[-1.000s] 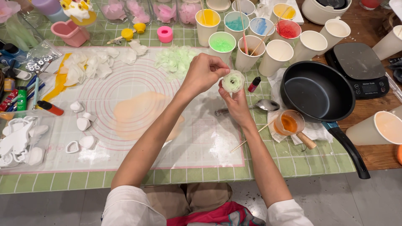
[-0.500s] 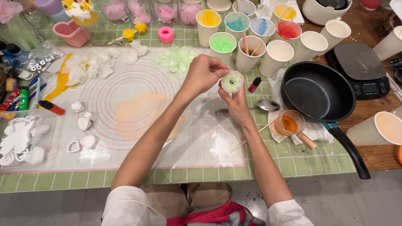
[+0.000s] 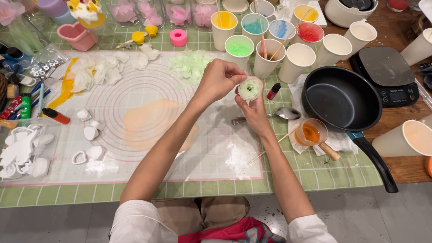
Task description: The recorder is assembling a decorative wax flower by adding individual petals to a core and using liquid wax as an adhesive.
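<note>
Both hands pinched one pale green, ruffled wax rose (image 3: 249, 89) above the silicone mat (image 3: 216, 153): right hand (image 3: 254, 112) cupping beneath, left hand (image 3: 218, 81) pressing a petal; one black pan (image 3: 342, 99) sat right of it.

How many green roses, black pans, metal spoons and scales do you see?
Green rose: 1
Black pan: 1
Metal spoon: 1
Scale: 1
Total: 4

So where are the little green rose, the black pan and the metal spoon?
green rose (image 3: 249, 88), head view, centre of its petals, held by both hands.
black pan (image 3: 340, 100), head view, inside bottom.
metal spoon (image 3: 287, 113), head view, its bowl.
</note>
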